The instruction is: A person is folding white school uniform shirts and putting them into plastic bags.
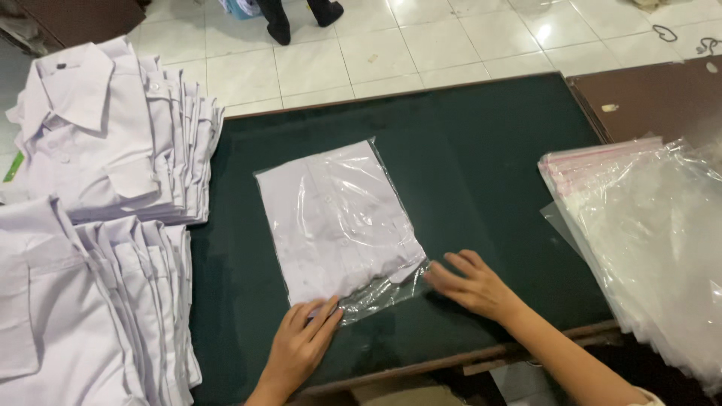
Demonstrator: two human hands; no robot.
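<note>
Surface: dark green surface with a wooden edge, standing on a pale tiled floor.
Bagged shirt: a folded white shirt in a clear plastic bag lies flat near the middle of the surface, tilted a little, its open end towards the person.
Left hand: left hand rests palm down on the near left corner of the bag, fingers spread flat and pressing; it grips nothing.
Right hand: right hand lies flat on the surface at the near right corner of the bag, fingertips touching the loose plastic flap; open, nothing held.
Left of the bag: two stacks of folded white shirts, one farther away and one nearer, overlapping like fanned cards.
Right of the bag: a pile of empty clear bags, well apart from the shirt, hanging over the surface's right edge.
Background: a brown board beyond the bags; another person's dark shoes on the floor at the top.
</note>
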